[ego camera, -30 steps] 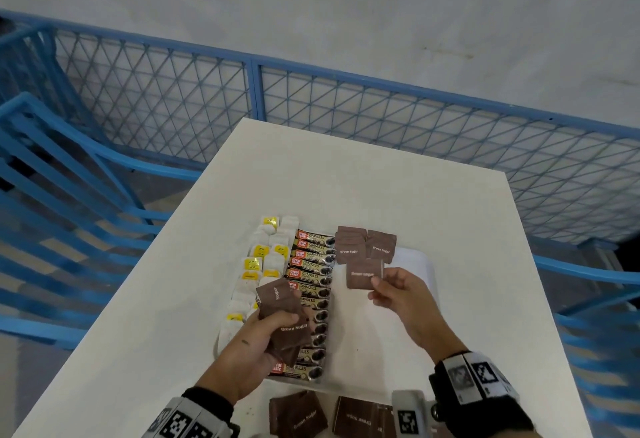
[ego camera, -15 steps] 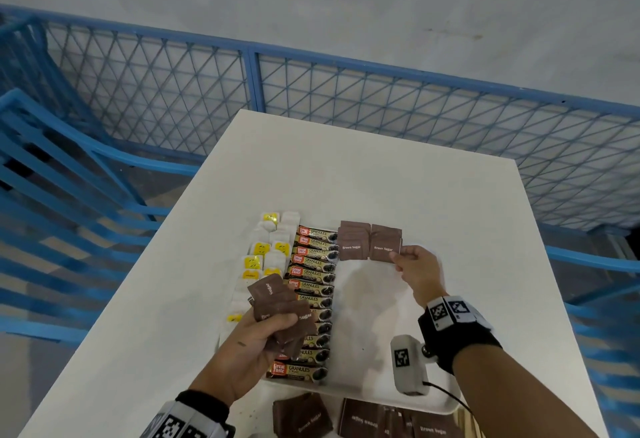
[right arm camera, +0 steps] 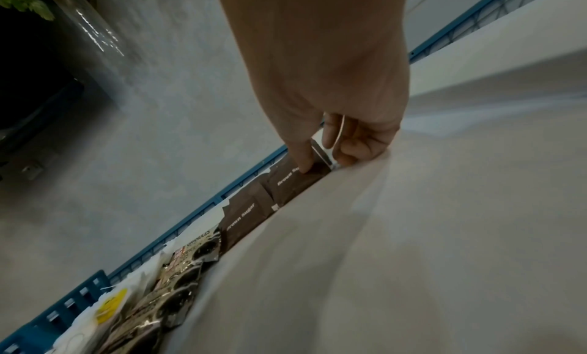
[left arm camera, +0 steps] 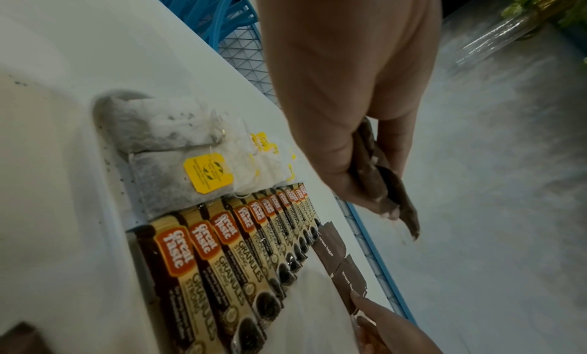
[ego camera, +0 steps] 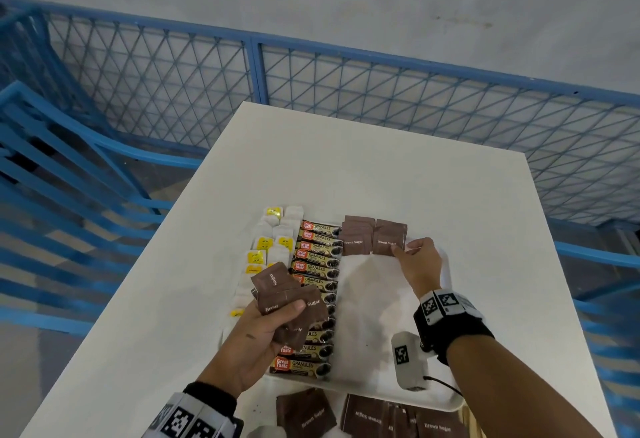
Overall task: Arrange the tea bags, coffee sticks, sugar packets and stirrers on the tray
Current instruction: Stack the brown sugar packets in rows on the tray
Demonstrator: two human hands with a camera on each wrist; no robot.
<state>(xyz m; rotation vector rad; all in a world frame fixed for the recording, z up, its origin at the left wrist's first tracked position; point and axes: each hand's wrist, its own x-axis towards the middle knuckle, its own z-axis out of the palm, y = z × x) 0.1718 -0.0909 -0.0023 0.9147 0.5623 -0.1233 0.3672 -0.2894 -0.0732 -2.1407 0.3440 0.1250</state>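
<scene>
A white tray carries a column of tea bags with yellow tags, a column of coffee sticks, and two small piles of brown sugar packets at its far end. My right hand pinches the near right corner of the right-hand sugar packet; in the right wrist view its thumb lies on that packet. My left hand hovers over the coffee sticks and grips a fan of several brown sugar packets, seen edge-on in the left wrist view. No stirrers are in view.
More loose brown sugar packets lie on the white table in front of the tray's near rim. A blue mesh fence runs behind and beside the table. The tray's right half is bare.
My right hand has carried one sugar packet from mid-tray to the far end and laid it on the right-hand pile. The left hand has kept its fan of packets.
</scene>
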